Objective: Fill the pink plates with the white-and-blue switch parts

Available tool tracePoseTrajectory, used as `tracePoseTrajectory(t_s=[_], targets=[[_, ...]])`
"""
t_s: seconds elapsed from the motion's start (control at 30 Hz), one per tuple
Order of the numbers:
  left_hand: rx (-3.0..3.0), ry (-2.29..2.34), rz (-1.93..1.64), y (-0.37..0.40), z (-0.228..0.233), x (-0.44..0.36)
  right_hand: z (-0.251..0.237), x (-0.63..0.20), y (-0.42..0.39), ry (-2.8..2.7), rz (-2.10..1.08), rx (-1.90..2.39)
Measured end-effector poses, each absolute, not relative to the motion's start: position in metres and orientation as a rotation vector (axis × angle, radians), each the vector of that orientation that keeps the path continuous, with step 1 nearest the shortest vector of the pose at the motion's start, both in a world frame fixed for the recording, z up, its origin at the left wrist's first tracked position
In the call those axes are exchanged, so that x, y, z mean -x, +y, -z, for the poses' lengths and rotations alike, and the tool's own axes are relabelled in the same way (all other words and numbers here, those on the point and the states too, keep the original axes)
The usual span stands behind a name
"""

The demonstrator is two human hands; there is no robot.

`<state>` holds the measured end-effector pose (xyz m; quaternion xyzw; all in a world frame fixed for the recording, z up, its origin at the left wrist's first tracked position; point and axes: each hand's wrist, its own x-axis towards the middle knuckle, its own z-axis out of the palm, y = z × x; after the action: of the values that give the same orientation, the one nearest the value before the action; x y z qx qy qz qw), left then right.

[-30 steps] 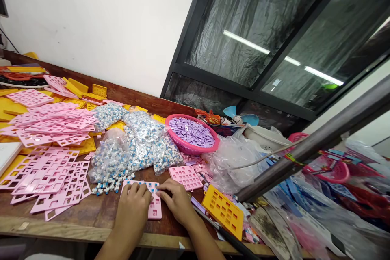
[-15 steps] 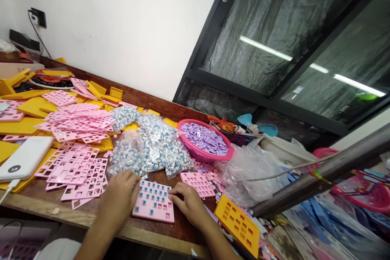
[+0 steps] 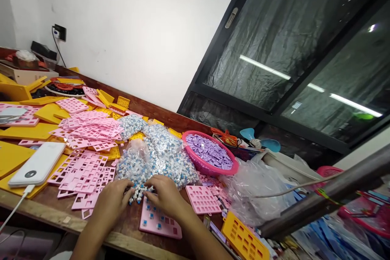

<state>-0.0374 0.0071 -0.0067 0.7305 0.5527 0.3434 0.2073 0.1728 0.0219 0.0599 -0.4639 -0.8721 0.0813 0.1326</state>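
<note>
A loose heap of small blue-and-white keyboard switches (image 3: 139,193) lies at the mouth of the clear bags. My left hand (image 3: 113,198) reaches into its left side, thumb and fingers closed around a switch at the tips. From the other side my right hand (image 3: 166,196) pinches at the same heap, with a white bit of a switch showing between its fingers. Below my right hand lies a pink switch plate (image 3: 160,230), partly covered by that hand. Blue switches sit in its visible left part, and bare square holes show at its right.
Bags of switches (image 3: 166,154) stand behind the heap. Pink plates (image 3: 83,170) and a white power bank (image 3: 38,164) lie left. To the right are a pink basket (image 3: 210,169) of purple pieces, another pink plate (image 3: 203,200), a yellow plate (image 3: 245,237) and a slanting pole (image 3: 304,195).
My right hand has left the plate's right edge and moved up-left to the switch heap. My left hand has come off the plate's left side to the heap. The view has shifted slightly.
</note>
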Motion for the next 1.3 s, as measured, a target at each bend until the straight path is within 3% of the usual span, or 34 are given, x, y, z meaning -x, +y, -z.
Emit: tracePoseTrajectory(t_s=[0.2, 0.43, 0.8, 1.3], targets=[[-1.842, 1.351, -1.159, 0.005, 0.004, 0.062, -0.048, -0.152, 0.048, -2.727, -0.033, 1.379], [-1.707, 1.212, -1.348, 0.008, 0.007, 0.067, -0.052, -0.155, 0.055, -2.842, -0.064, 1.21], [-1.441, 1.197, -1.431, 0.007, 0.013, 0.065, -0.046, -0.149, 0.056, -2.814, -0.004, 1.286], [-1.711, 1.265, -1.398, 0.006, 0.011, 0.059, -0.038, -0.169, 0.065, -2.778, -0.074, 1.14]])
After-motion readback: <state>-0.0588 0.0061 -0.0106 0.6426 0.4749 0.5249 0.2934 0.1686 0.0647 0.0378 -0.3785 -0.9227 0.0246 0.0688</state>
